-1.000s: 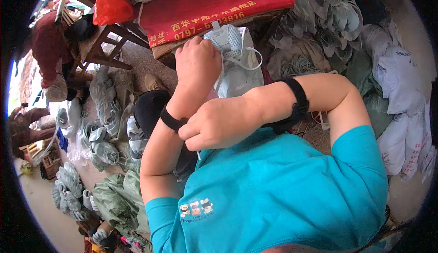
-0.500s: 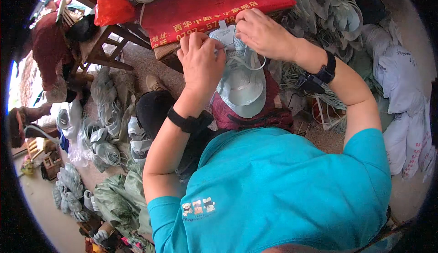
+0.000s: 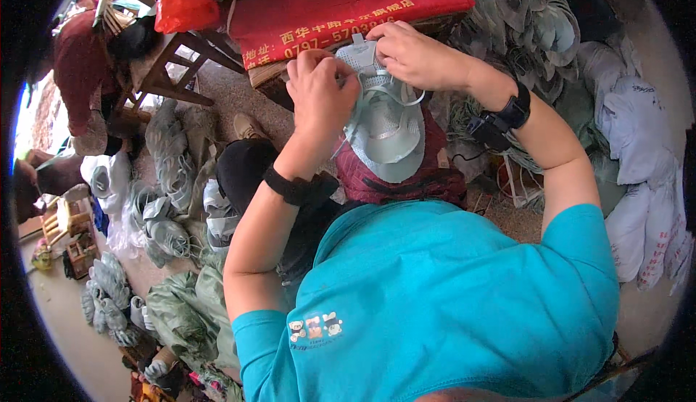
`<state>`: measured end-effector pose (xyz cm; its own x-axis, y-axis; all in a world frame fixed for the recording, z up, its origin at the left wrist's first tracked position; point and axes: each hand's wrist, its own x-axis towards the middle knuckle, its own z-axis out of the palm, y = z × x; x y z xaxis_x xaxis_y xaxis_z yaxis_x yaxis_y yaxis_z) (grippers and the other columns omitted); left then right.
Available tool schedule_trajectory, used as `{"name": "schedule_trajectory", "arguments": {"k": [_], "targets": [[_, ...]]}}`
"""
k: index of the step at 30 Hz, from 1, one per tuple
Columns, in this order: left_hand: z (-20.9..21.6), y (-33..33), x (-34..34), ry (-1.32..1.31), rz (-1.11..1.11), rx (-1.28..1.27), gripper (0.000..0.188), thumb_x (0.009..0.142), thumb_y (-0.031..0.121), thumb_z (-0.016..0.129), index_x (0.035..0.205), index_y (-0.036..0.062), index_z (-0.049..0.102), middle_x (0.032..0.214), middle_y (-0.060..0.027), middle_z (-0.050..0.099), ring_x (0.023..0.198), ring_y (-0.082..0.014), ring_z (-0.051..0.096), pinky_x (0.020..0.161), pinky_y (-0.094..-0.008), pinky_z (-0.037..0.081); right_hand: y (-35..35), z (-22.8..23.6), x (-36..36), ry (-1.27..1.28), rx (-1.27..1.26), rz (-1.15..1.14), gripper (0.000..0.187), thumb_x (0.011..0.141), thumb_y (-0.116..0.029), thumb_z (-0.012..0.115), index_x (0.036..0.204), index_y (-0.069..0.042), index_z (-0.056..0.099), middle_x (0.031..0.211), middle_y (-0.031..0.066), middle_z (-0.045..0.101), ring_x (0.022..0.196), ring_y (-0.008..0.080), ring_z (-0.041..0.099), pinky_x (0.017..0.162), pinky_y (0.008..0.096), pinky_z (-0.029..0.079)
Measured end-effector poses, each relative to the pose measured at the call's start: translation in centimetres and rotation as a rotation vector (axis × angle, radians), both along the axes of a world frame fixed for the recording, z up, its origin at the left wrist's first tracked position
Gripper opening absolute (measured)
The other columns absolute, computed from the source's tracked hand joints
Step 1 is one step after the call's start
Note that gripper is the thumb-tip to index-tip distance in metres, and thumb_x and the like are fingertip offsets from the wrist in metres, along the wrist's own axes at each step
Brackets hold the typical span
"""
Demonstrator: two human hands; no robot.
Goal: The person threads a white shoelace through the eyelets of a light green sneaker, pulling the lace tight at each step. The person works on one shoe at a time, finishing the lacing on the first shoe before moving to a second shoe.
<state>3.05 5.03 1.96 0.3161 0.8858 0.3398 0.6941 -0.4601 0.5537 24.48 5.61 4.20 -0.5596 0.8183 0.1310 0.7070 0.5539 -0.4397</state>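
A pale blue-grey shoe upper with a mesh surface rests over the maroon cloth on my lap. Its tongue points away from me, against the edge of the wooden bench. At the left side of the upper, my left hand is closed in a pinch, and its fingertips partly hide what they grip. My right hand is bent over the right side of the tongue, thumb and fingers together; what is between them is hidden. A light lace loops out below my right hand.
A red bag covers the wooden bench ahead. Bundles of grey shoe uppers hang at the right, near white sacks. More uppers and green sacks lie on the floor at left. Another person's maroon sleeve shows beyond a wooden stool.
My left hand's fingers have curled in slightly. My right hand has shifted a little to the right and down, staying by the tongue. The upper has barely moved.
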Motion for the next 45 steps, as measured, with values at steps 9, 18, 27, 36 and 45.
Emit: {"name": "schedule_trajectory", "arguments": {"k": [9, 18, 27, 36, 45], "targets": [[-1.5, -1.1, 1.3, -0.185, 0.047, -0.082, 0.012, 0.071, 0.016, 0.069, 0.083, 0.0126, 0.070, 0.113, -0.0051, 0.055, 0.112, -0.0293, 0.044, 0.093, -0.0445, 0.033, 0.4, 0.5, 0.6, 0.069, -0.139, 0.065, 0.016, 0.083, -0.017, 0.063, 0.088, -0.004, 0.056, 0.133, 0.0202, 0.045, 0.129, 0.0364, 0.038, 0.106, 0.0423, 0.033], [0.1, -0.6, 0.7, -0.019, 0.005, -0.012, 0.014, 0.071, 0.016, 0.068, 0.085, 0.0103, 0.068, 0.116, -0.0076, 0.052, 0.115, -0.0287, 0.045, 0.094, -0.0451, 0.033, 0.1, 0.6, 0.2, 0.067, -0.154, -0.029, 0.017, 0.079, -0.017, 0.069, 0.084, -0.004, 0.060, 0.132, 0.0191, 0.048, 0.127, 0.0337, 0.043, 0.105, 0.0406, 0.035], [-1.0, 0.1, -0.6, -0.285, -0.022, 0.077, 0.012, 0.079, 0.020, 0.070, 0.085, 0.0094, 0.066, 0.115, -0.0094, 0.054, 0.109, -0.0308, 0.048, 0.091, -0.0437, 0.036, -0.8, 0.6, -0.3, 0.232, 0.289, -0.093, 0.005, 0.079, -0.003, 0.058, 0.083, -0.001, 0.055, 0.116, 0.0150, 0.056, 0.109, 0.0314, 0.052, 0.094, 0.0389, 0.041], [1.2, -0.1, -1.1, 0.095, -0.147, 0.425, 0.017, 0.070, 0.011, 0.068, 0.086, 0.0105, 0.063, 0.114, -0.0064, 0.055, 0.107, -0.0292, 0.049, 0.094, -0.0430, 0.036, -0.5, -1.5, 13.5, 0.073, 0.334, -0.736, 0.024, 0.078, -0.013, 0.061, 0.099, -0.001, 0.061, 0.095, 0.0142, 0.059, 0.084, 0.0308, 0.061, 0.072, 0.0403, 0.049], [1.5, 2.7, -8.7, 0.062, 0.096, 0.352, 0.016, 0.079, 0.009, 0.067, 0.094, 0.0065, 0.061, 0.113, -0.0098, 0.053, 0.091, -0.0262, 0.058, 0.076, -0.0371, 0.049, -2.0, -2.0, 25.0, -0.426, -0.024, -1.175, 0.022, 0.080, -0.019, 0.062, 0.092, 0.000, 0.062, 0.095, 0.0209, 0.062, 0.088, 0.0388, 0.060, 0.072, 0.0469, 0.048]]}}
